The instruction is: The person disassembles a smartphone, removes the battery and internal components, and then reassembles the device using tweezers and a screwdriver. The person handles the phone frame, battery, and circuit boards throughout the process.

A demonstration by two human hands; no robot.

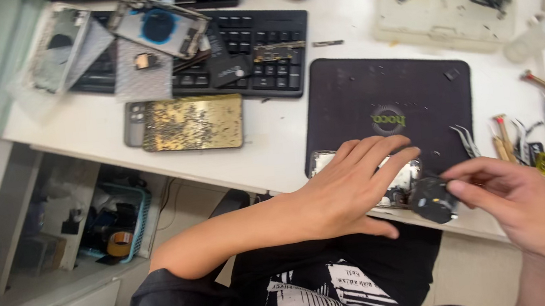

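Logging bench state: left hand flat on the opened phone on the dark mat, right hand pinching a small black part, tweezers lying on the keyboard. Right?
Not quite. In the head view the tweezers lie on the dark mat, not the keyboard. The rest stands.

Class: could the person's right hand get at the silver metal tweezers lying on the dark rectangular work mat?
Probably yes: the right hand sits just below the silver metal tweezers, nothing between them, though its fingers already pinch a small black round part.
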